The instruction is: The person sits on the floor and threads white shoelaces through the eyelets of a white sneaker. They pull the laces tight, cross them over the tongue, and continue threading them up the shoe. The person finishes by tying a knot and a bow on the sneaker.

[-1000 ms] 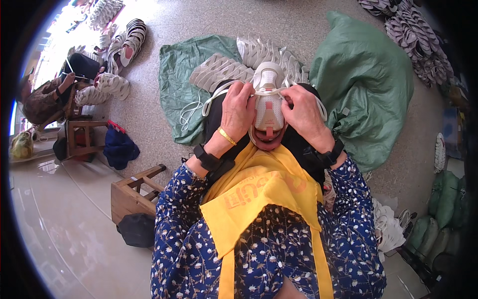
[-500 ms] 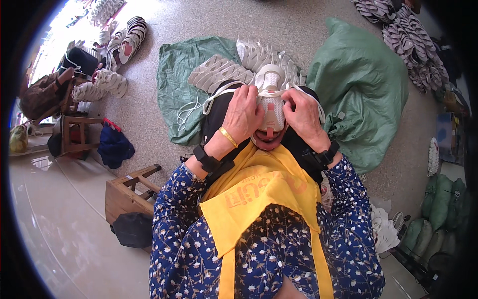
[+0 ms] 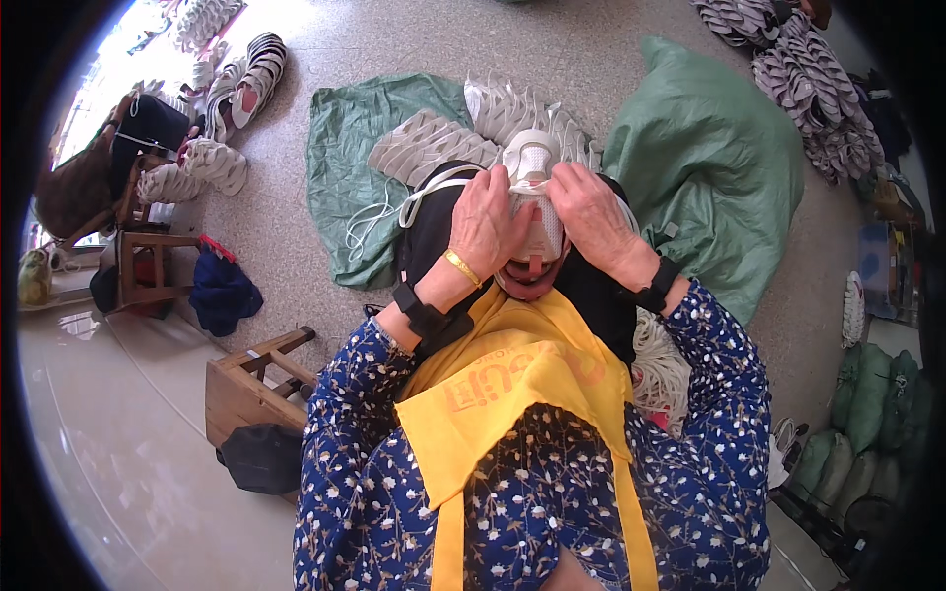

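Between my knees sits a white shoe upper [image 3: 537, 153] with a perforated toe, pinkish details and a dark pink lining at its near opening. My left hand [image 3: 490, 222] is closed at its left edge, fingertips pinching a white shoelace [image 3: 426, 203] that loops out over my left knee. On the other side, my right hand [image 3: 594, 209] is bent over the upper, its fingertips pinched on the lace near the middle, close to my left fingertips. Part of the lace at the right hangs behind that hand. My fingers hide the eyelets.
Stacked white uppers [image 3: 429, 143] lie on a green sheet [image 3: 340, 177] ahead. A bulging green sack [image 3: 705, 167] stands at the right. Bundled white laces [image 3: 658, 369] are by my right forearm, a wooden stool [image 3: 251, 394] at the left. More uppers [image 3: 818, 98] lie far right.
My right hand has moved inward and up, from the upper's right edge to its middle. My right elbow has swung outward, uncovering the bundled laces. The left hand stays nearly in place.
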Available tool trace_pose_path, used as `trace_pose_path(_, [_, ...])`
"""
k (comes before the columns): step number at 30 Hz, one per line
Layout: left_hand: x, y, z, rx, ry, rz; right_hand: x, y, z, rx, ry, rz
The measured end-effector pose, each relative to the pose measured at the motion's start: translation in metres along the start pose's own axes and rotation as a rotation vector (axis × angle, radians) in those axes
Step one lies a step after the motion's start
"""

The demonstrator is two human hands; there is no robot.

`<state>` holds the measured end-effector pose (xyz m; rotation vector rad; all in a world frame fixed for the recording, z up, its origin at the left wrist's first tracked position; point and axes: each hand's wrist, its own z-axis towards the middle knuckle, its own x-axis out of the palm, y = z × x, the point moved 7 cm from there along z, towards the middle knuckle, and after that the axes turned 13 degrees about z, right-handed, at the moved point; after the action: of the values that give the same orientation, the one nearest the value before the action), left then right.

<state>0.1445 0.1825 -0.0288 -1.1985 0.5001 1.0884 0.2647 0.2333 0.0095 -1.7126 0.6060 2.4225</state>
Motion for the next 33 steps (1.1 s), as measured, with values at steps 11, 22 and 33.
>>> trace_pose_path(11, [0.004,0.015,-0.003,-0.066,0.117,-0.169,-0.01,0.02,0.005,0.249,-0.145,0.689])
trace_pose_path(22, [-0.006,-0.012,0.0,0.175,0.118,0.216,0.029,0.002,0.012,0.332,-0.143,0.395])
trace_pose_path(33, [-0.001,0.004,-0.002,0.065,-0.008,-0.033,0.034,0.001,0.013,0.341,-0.214,0.409])
